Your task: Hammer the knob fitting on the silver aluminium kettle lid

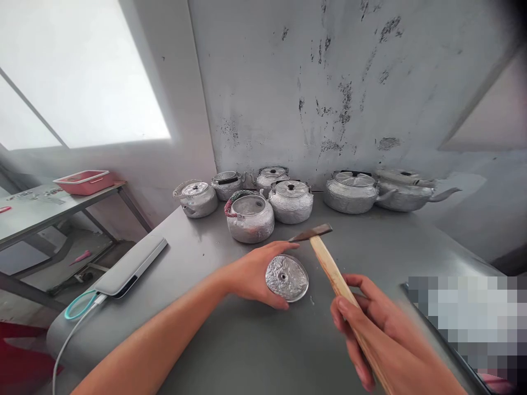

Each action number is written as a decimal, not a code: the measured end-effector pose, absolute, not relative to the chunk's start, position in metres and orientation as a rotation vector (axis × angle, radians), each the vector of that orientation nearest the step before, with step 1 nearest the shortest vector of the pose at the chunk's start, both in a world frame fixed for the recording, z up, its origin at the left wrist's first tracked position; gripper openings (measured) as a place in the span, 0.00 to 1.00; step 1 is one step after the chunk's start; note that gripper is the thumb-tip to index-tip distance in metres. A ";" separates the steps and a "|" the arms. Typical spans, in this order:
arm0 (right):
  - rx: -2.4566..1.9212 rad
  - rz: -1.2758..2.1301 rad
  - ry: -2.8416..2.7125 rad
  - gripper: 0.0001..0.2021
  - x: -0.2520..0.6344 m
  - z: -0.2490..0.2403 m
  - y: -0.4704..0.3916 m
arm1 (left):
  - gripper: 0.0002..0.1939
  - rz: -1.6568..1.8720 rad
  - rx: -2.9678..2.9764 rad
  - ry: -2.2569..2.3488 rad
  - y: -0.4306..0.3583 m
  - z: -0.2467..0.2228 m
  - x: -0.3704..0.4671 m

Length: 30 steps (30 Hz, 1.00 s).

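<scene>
A round, dented silver metal lid (287, 278) with a small hole in its middle is tilted toward me over the grey table. My left hand (260, 274) is closed around its left edge, thumb below and fingers above. In my right hand (366, 323) is a hammer (329, 260) with a pale wooden handle, its narrow metal head up and beyond the lid. The head is apart from the lid's face. Just behind the lid stands a lidless silver kettle (251, 222) with a red and green wrapped handle.
Several more silver kettles (291, 203) line the wall side of the grey table (230, 351). A white power bank (129, 266) with a cable lies at the left edge. A pink basket (84, 182) sits on another table. A blurred-out flat object (469, 329) lies at right.
</scene>
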State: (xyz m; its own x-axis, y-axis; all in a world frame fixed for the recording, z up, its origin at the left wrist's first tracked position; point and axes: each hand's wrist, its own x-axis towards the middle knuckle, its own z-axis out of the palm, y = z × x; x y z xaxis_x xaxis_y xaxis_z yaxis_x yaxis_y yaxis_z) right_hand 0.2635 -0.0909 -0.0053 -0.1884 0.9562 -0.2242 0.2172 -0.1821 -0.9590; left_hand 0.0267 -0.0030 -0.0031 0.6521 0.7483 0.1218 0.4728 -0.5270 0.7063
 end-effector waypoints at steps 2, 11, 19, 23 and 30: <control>-1.461 1.394 -1.434 0.21 0.263 -0.004 -0.090 | 0.55 0.571 2.229 1.057 -0.004 -0.005 0.027; -1.555 1.179 -1.680 0.13 0.252 -0.012 -0.098 | 0.53 0.563 2.291 1.015 -0.002 -0.007 0.024; -1.579 1.213 -1.735 0.11 0.251 -0.017 -0.095 | 0.49 0.563 2.309 1.059 0.000 -0.008 0.029; -1.588 1.133 -1.911 0.16 0.256 -0.026 -0.094 | 0.49 0.515 2.305 1.094 -0.003 -0.002 0.030; -1.556 0.918 -2.011 0.15 0.261 -0.031 -0.095 | 0.47 0.505 2.281 1.107 -0.004 0.000 0.029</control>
